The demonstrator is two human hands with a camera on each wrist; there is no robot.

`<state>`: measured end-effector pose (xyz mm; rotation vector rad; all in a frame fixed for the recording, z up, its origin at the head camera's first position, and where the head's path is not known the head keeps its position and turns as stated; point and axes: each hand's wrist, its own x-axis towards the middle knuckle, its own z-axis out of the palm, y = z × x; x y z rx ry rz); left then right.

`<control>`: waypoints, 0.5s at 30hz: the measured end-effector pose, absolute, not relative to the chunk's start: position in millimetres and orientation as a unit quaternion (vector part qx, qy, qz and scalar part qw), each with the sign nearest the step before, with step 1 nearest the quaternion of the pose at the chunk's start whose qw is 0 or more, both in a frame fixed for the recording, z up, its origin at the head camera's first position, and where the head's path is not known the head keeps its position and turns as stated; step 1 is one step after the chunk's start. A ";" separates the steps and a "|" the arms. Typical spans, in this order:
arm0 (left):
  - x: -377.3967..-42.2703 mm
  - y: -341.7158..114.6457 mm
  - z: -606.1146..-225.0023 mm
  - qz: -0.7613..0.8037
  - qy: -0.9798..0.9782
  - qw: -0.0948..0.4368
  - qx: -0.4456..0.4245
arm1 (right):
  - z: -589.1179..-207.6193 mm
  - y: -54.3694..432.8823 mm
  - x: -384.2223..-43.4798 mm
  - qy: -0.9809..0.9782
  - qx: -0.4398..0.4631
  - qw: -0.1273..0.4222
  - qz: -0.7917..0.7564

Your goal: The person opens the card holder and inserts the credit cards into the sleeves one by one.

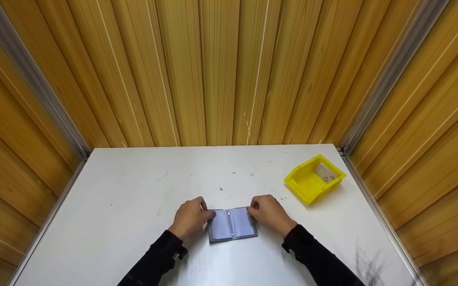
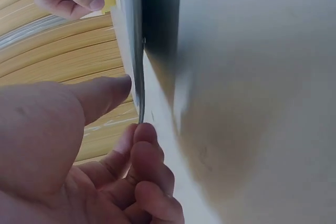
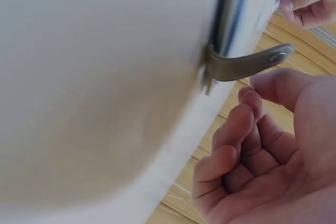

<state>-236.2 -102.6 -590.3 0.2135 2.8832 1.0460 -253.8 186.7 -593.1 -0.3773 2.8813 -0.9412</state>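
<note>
Left hand pinches card holder at 10 o'clock; right hand curled at 2, grip unclear. Best kept level, strap clear of fingers.

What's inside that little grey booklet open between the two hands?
The booklet shows pale, blank-looking pages on both sides of a central spine. Anything beneath those top pages is covered, so it cannot be seen.

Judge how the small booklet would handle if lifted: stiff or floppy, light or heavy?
The booklet would probably fold at the middle, since it lies open like a book. Its thin cover, seen edge-on, suggests it is light and somewhat bendy. The curved strap sticks out, so it may catch.
</note>
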 end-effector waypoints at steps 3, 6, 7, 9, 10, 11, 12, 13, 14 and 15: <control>-233.0 -103.0 -588.5 0.331 0.940 0.034 0.078 | -588.1 185.5 -257.2 0.947 -0.132 0.040 -0.289; -229.7 -103.3 -587.6 0.321 0.942 0.053 0.083 | -584.5 184.6 -260.5 0.953 -0.143 0.047 -0.263; -228.7 -103.5 -587.6 0.318 0.943 0.060 0.083 | -583.6 184.4 -261.6 0.955 -0.147 0.052 -0.254; -227.2 -103.9 -587.8 0.313 0.943 0.073 0.080 | -582.5 184.1 -263.6 0.956 -0.157 0.061 -0.241; -226.9 -104.2 -588.1 0.311 0.944 0.079 0.077 | -582.0 183.7 -264.9 0.956 -0.161 0.066 -0.236; -226.8 -104.7 -588.4 0.309 0.944 0.082 0.076 | -581.6 183.2 -266.2 0.956 -0.165 0.070 -0.231; -226.7 -105.0 -588.7 0.307 0.945 0.084 0.074 | -581.5 182.8 -267.4 0.957 -0.168 0.073 -0.227; -226.7 -105.4 -589.2 0.306 0.945 0.086 0.072 | -581.1 182.3 -268.4 0.957 -0.171 0.076 -0.223; -226.8 -105.5 -589.6 0.306 0.945 0.086 0.072 | -580.8 181.8 -269.2 0.957 -0.173 0.079 -0.219; -226.9 -105.7 -589.8 0.307 0.945 0.087 0.071 | -580.4 181.2 -270.0 0.957 -0.175 0.080 -0.216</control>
